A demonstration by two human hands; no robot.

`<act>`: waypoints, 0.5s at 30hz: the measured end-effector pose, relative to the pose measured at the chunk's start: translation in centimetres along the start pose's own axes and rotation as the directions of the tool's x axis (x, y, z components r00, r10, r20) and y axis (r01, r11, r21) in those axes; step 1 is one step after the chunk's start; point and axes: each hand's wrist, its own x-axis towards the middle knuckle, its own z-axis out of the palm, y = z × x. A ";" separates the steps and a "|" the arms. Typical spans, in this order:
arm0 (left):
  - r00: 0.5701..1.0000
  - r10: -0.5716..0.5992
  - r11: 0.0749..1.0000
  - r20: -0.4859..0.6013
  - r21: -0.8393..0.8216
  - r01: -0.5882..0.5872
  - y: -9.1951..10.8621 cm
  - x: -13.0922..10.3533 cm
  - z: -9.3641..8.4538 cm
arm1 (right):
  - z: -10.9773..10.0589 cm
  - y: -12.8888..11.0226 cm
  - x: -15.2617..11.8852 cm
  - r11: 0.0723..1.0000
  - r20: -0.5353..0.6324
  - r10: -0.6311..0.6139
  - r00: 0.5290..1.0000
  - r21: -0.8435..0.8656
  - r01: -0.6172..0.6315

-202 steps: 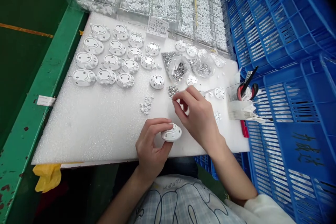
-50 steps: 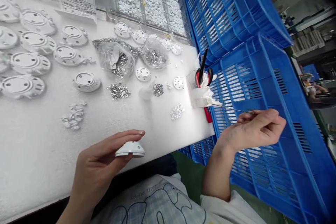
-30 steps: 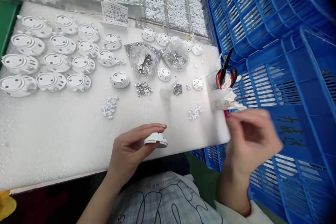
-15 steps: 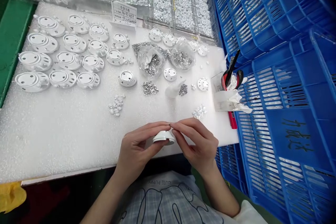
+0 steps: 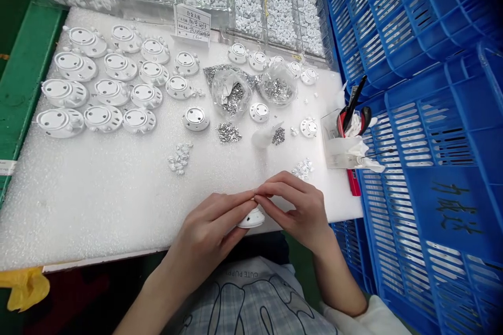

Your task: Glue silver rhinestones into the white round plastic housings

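Note:
My left hand [image 5: 214,220] is closed around a small white domed plastic part [image 5: 252,218] at the front edge of the foam-covered table. The part's flat rim faces down toward me, and small dark holes show on its side. Just above it, the fingertips of my right hand [image 5: 296,207] are pinched together, touching the left fingertips. Whatever they grip is too small to make out. A pile of small white pieces [image 5: 302,168] lies beyond my right hand. Farther off stand a translucent squeeze bottle [image 5: 262,137] and heaps of tiny silvery metal parts [image 5: 228,133].
Rows of similar white housings [image 5: 103,118] cover the left of the table. Two clear bags [image 5: 231,93] of metal bits lie mid-table. A clear holder [image 5: 333,152] with black-and-red-handled tools stands at right, near blue crates [image 5: 444,167]. Divided clear trays [image 5: 220,23] line the back.
The white part has turned in my left hand and sits slightly lower. My left fingers now reach over its top, and the right fingertips have dipped a little. The whole view has shifted slightly.

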 end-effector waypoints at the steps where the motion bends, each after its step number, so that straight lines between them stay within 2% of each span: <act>1: 1.000 0.001 1.000 -0.002 0.004 -0.001 0.1 0.1 -0.1 | 0.1 -0.1 0.1 1.000 -0.006 -0.002 1.000 0.001 0.002; 6: 0.991 -0.096 0.994 -0.094 0.042 0.100 0.1 0.5 -0.1 | 0.9 -0.5 0.3 0.993 -0.076 0.091 0.993 0.088 -0.084; 11: 0.946 -0.186 0.972 -0.266 0.092 0.217 -0.6 0.5 0.7 | 2.5 -0.6 -0.5 0.947 -0.109 0.223 0.969 0.262 -0.188; 15: 0.926 -0.195 0.964 -0.324 0.113 0.242 -1.1 0.3 1.2 | 3.4 -0.8 -1.0 0.925 -0.145 0.266 0.953 0.315 -0.210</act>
